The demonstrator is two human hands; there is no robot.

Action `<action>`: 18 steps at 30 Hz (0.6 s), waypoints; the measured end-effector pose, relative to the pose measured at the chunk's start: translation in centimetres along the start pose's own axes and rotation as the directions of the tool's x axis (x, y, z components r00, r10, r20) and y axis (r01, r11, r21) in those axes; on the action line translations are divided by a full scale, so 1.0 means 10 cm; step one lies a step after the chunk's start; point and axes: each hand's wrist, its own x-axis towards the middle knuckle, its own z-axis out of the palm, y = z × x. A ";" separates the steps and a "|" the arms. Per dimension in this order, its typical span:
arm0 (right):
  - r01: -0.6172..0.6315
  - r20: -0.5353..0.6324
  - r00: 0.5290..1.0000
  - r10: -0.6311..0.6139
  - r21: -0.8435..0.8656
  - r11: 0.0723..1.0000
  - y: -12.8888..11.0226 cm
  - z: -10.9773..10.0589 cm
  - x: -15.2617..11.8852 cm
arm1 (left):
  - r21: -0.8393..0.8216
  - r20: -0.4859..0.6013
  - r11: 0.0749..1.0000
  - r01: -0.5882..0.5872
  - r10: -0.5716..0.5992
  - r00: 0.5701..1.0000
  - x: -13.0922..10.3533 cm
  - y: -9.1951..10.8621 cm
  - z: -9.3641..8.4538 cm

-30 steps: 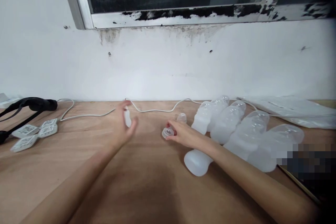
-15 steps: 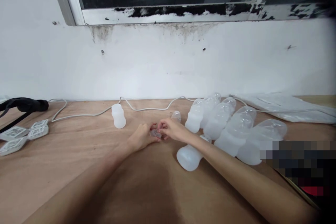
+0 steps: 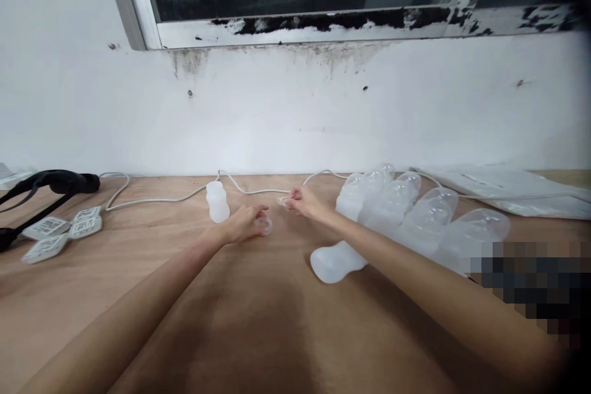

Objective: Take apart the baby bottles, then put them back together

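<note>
My left hand (image 3: 242,224) curls its thumb and fingers around a small clear ring-shaped piece (image 3: 265,225) at the tabletop. To the right and a little farther back, my right hand (image 3: 302,201) pinches a small clear plastic piece (image 3: 283,202); its exact kind is too small to tell. The hands are apart. Left of them stands a frosted, waisted bottle (image 3: 217,202) with no cap on it. Another frosted bottle (image 3: 335,262) lies on its side below my right forearm. Several frosted bottles with clear domed caps (image 3: 431,215) stand grouped to the right, partly behind that forearm.
A white cable (image 3: 157,201) runs along the wall side of the wooden table (image 3: 240,320). At left lie white printed tags (image 3: 48,228) and a black strap-like object (image 3: 69,181). A clear plastic bag (image 3: 512,191) lies at the back right. A window is above.
My hands have parted: the right moved back, away from the left, with a small clear piece in its fingers. The left keeps the clear ring. The view has shifted slightly.
</note>
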 end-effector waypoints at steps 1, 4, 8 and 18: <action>0.036 -0.028 0.999 -0.038 -0.074 0.997 -0.01 0.01 0.02 | 0.021 -0.020 1.000 0.009 -0.009 1.000 0.02 -0.02 0.01; 0.148 0.000 0.988 -0.152 -0.254 0.956 -0.05 0.12 0.08 | 0.084 -0.052 0.996 0.029 -0.025 0.998 0.12 -0.08 0.03; 0.252 0.075 0.967 -0.242 -0.376 0.892 -0.07 0.27 0.17 | 0.124 -0.038 0.992 0.009 -0.004 0.999 0.21 -0.15 0.05; 0.174 0.039 0.980 -0.197 -0.657 0.733 -0.03 -0.08 0.02 | 0.351 -0.344 0.925 -0.147 0.274 0.898 -0.15 0.08 -0.31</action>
